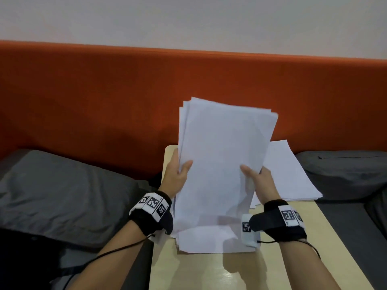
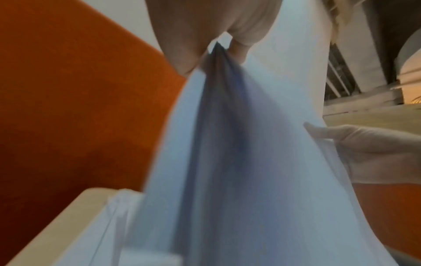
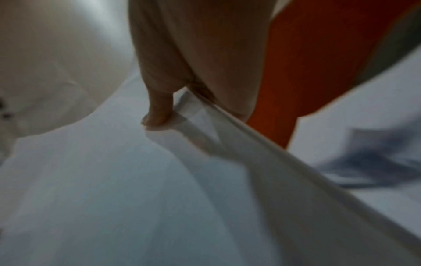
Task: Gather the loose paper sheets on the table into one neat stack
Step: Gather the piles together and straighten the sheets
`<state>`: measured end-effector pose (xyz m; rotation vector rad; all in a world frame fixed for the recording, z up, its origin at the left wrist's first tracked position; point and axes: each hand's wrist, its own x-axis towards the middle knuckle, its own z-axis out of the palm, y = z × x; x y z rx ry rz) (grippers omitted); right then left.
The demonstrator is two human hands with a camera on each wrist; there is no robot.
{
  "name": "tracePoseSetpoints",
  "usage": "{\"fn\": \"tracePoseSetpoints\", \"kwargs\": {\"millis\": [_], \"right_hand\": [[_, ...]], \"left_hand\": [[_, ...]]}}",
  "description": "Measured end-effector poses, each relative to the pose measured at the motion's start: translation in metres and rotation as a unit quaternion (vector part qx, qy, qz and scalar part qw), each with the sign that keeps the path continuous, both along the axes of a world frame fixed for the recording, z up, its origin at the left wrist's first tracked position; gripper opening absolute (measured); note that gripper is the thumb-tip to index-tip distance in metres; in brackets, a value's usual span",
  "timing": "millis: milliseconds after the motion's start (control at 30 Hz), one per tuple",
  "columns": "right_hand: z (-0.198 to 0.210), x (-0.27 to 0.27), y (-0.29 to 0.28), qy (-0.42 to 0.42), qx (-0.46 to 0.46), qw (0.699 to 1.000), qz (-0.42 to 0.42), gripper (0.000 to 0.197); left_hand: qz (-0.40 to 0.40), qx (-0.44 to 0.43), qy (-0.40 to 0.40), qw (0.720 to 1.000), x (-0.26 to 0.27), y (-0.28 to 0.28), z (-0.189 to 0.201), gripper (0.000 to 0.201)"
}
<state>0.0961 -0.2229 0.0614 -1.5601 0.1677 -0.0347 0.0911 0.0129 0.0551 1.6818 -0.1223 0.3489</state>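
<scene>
Both hands hold a bundle of white paper sheets (image 1: 224, 155) upright above the small wooden table (image 1: 272, 268). My left hand (image 1: 178, 170) grips its left edge, thumb on the front and fingers behind. My right hand (image 1: 257, 176) grips the right edge the same way. The bundle's top edges are uneven and fanned. In the left wrist view the sheets (image 2: 227, 162) splay apart below my left hand (image 2: 214, 46). In the right wrist view my right hand (image 3: 173, 104) pinches the paper edge (image 3: 205, 115). More sheets (image 1: 209, 241) lie flat under the bundle, and another pile (image 1: 293, 174) lies at the table's far right.
An orange padded backrest (image 1: 104, 101) runs behind the table. A grey cushion (image 1: 58, 195) lies to the left and another (image 1: 345, 170) to the right. The table's near part (image 1: 209, 273) is bare wood.
</scene>
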Motion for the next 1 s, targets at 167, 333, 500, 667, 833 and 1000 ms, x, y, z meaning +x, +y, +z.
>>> {"fn": "tracePoseSetpoints", "kwargs": {"millis": [167, 333, 500, 667, 833, 1000], "right_hand": [[0.05, -0.004, 0.015, -0.117, 0.007, 0.993, 0.003, 0.01], [0.02, -0.007, 0.021, -0.041, -0.002, 0.999, 0.024, 0.02], [-0.012, 0.005, 0.015, 0.004, -0.086, 0.996, -0.026, 0.015], [-0.04, 0.021, -0.009, 0.085, -0.134, 0.985, -0.072, 0.01], [-0.099, 0.006, -0.015, 0.213, -0.275, 0.938, 0.006, 0.031], [-0.117, 0.004, -0.014, 0.252, -0.329, 0.91, 0.016, 0.037]], "left_hand": [[0.033, -0.06, -0.095, 0.993, 0.005, 0.002, 0.04, 0.028], [0.025, -0.098, -0.073, 0.992, 0.005, -0.001, 0.021, 0.027], [-0.013, -0.019, 0.034, 0.999, 0.005, 0.003, -0.018, 0.019], [0.02, -0.015, 0.16, 0.987, 0.007, 0.018, -0.058, 0.013], [0.034, 0.108, 0.298, 0.948, 0.008, 0.019, -0.104, 0.031], [0.041, 0.139, 0.337, 0.93, 0.014, 0.007, -0.115, 0.03]]}}
